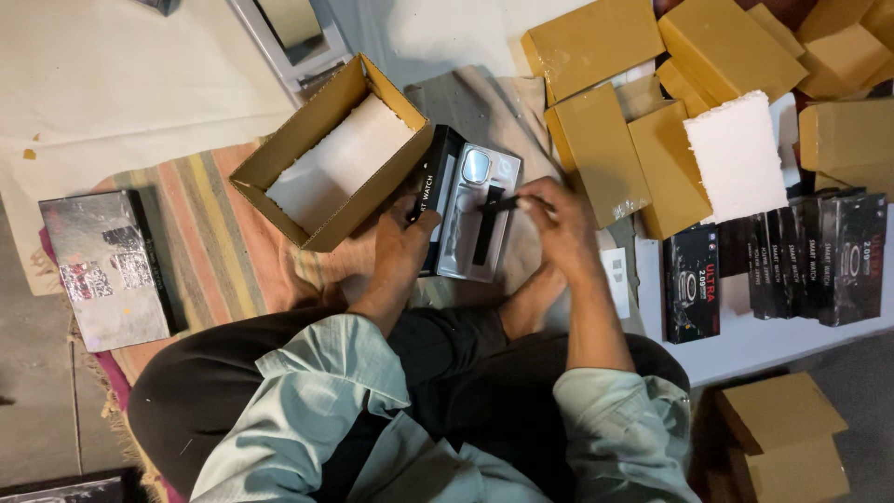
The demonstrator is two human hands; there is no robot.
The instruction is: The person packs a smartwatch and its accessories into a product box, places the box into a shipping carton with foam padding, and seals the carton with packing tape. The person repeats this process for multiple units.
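Striped mat point(214, 214) on floor, left hand point(402, 244) clamped on watch box point(466, 210), right hand point(559, 219) pinching strap point(491, 224)

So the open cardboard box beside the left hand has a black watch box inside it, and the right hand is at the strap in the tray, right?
Not quite. The head view shows the open cardboard box holds only a white foam pad, no black box. The left hand is beside it, and the right hand is at the strap in the tray.

Floor point(37, 391) carrying a striped rug point(209, 233) and pale sheet point(112, 74).
Open cardboard box point(331, 154) and silver flat box point(102, 270) lying on the rug; tan cartons point(596, 154) and black retail boxes point(810, 256) sitting right, white tray point(480, 214) resting centre.
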